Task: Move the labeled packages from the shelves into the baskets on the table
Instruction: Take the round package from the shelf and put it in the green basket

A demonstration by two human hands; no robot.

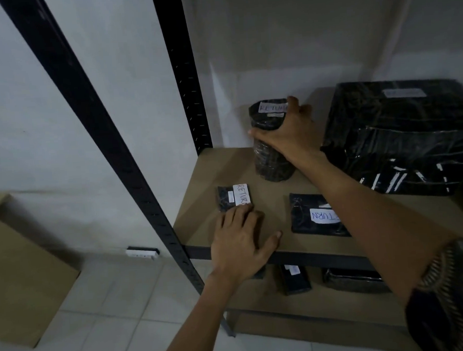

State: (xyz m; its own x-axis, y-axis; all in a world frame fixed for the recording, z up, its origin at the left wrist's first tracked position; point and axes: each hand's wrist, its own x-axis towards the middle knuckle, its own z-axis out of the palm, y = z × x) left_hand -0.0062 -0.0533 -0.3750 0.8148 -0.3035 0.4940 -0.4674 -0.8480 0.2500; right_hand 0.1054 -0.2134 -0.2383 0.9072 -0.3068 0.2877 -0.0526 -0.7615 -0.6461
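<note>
Black-wrapped cylinder [272,156] gripped in my right hand [290,135], left hand [240,242] flat at a small packet [227,198].

On my feed the right arm reaches across the tan shelf [274,190], wrist bent, with thumb and fingers curled round the cylinder's upper part, just below its RETURN label. The cylinder stands at the back left of the shelf. The left arm comes up from below, palm down, fingers straight and slightly spread, thumb splayed toward the front edge. Its fingertips touch the near edge of the small packet, which lies flat near the front left. A flat packet [314,216] lies partly under the right forearm, and a big parcel [401,137] sits at the right.
</note>
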